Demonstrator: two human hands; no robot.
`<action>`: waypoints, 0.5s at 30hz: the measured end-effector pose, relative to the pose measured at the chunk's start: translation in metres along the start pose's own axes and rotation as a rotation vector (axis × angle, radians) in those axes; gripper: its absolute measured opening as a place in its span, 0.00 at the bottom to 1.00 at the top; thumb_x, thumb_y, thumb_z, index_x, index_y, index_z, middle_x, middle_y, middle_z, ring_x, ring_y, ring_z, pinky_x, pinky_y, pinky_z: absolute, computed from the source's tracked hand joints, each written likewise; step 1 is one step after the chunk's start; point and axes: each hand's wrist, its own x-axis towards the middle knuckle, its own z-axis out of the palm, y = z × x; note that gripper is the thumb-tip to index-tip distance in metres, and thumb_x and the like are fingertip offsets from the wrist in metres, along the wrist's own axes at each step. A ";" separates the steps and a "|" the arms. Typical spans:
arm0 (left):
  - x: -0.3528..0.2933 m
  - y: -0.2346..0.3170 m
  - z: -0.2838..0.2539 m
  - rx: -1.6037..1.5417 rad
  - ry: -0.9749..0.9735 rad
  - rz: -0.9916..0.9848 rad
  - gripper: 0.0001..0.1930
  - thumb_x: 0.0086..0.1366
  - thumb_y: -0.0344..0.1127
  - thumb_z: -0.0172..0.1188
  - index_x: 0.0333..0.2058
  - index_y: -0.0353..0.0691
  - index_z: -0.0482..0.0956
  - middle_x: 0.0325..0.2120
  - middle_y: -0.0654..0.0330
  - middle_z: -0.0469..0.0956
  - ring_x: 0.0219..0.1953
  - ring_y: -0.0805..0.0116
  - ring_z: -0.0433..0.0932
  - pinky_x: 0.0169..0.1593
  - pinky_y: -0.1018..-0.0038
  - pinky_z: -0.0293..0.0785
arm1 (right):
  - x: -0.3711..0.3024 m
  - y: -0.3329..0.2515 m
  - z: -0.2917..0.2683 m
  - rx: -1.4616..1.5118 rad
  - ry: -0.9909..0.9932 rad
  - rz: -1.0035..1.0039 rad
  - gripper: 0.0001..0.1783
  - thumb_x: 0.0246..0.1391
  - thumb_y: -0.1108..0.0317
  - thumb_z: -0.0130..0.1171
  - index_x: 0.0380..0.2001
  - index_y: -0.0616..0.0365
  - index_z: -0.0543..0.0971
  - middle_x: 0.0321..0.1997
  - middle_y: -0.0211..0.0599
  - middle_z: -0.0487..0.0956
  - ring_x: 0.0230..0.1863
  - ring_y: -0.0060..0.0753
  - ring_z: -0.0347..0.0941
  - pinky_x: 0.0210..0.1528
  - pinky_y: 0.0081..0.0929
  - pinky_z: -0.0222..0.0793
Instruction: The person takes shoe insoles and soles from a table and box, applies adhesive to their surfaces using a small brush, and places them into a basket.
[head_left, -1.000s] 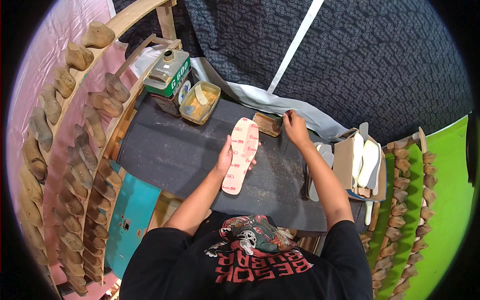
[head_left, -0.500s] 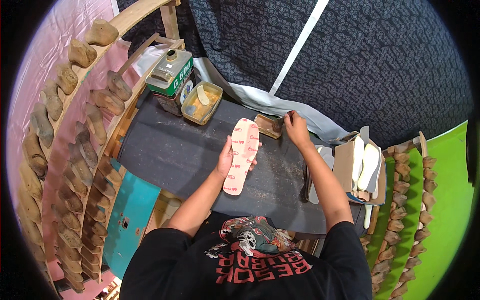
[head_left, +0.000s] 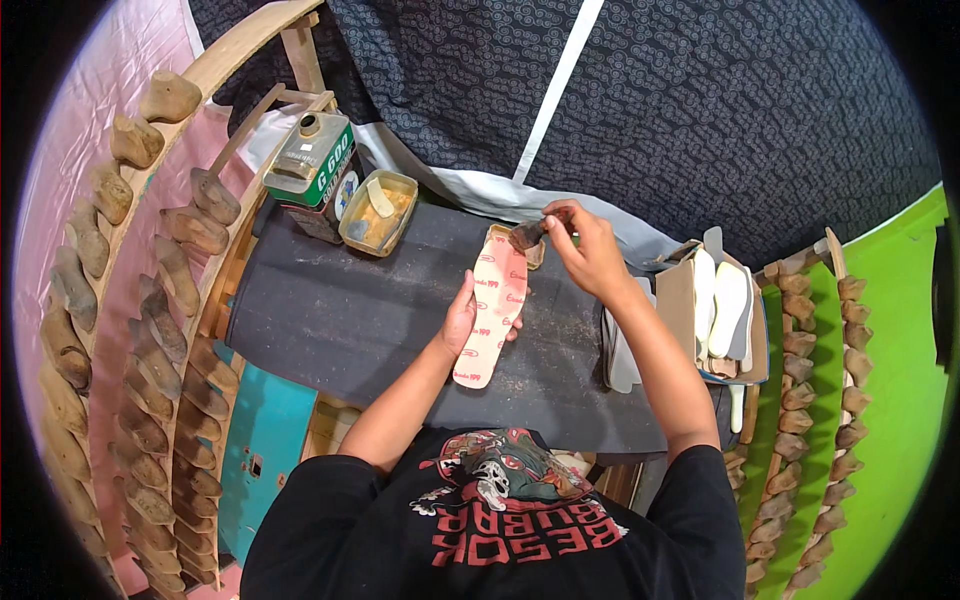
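My left hand (head_left: 462,322) grips a pale insole (head_left: 488,318) with red print, thumb on one edge and fingertips around the other. The insole is raised over the dark table, its long side pointing away from me. Between the fingers of my right hand (head_left: 592,255) is a small dark brush (head_left: 527,236), its bristles at the insole's far end, seemingly touching it. The part of the insole near the brush looks pinker than the rest. Just behind that end, a shallow brown tray (head_left: 537,256) is partly hidden by the insole and brush.
A green and silver metal can (head_left: 312,165) stands at the back left beside a stained tub (head_left: 360,238) with a pale scraper. On the right, a cardboard box (head_left: 682,300) holds several insoles, with grey ones (head_left: 622,350) alongside. Racks of wooden shoe lasts (head_left: 160,315) flank the dark table (head_left: 300,300).
My right hand has brought the brush from the tray to the far end of the insole. The insole stays in my left hand, and the whole view has shifted slightly.
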 end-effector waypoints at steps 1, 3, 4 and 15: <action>0.000 -0.001 0.001 0.000 -0.003 0.000 0.41 0.73 0.73 0.32 0.66 0.45 0.68 0.53 0.54 0.78 0.36 0.58 0.82 0.34 0.62 0.79 | -0.001 -0.008 0.000 -0.026 -0.013 -0.079 0.12 0.68 0.65 0.54 0.43 0.66 0.78 0.33 0.50 0.83 0.32 0.44 0.82 0.38 0.38 0.76; 0.002 -0.002 0.001 0.022 -0.030 -0.047 0.42 0.73 0.74 0.32 0.60 0.40 0.73 0.45 0.55 0.82 0.37 0.58 0.84 0.35 0.63 0.83 | -0.004 -0.019 0.001 -0.019 -0.046 -0.055 0.11 0.67 0.66 0.54 0.42 0.64 0.78 0.35 0.52 0.83 0.33 0.53 0.81 0.38 0.40 0.75; 0.001 -0.002 0.001 0.021 -0.033 -0.043 0.42 0.73 0.74 0.32 0.60 0.40 0.73 0.45 0.55 0.82 0.37 0.58 0.84 0.35 0.63 0.83 | -0.008 -0.024 0.003 -0.059 -0.090 -0.096 0.10 0.66 0.68 0.55 0.43 0.65 0.78 0.35 0.49 0.83 0.34 0.48 0.82 0.39 0.37 0.76; -0.008 0.006 0.013 -0.140 -0.067 0.003 0.41 0.70 0.76 0.38 0.58 0.45 0.75 0.39 0.57 0.82 0.36 0.61 0.82 0.36 0.64 0.80 | -0.012 -0.050 0.012 -0.095 -0.286 -0.221 0.09 0.64 0.70 0.56 0.43 0.64 0.78 0.35 0.50 0.82 0.36 0.51 0.82 0.42 0.40 0.77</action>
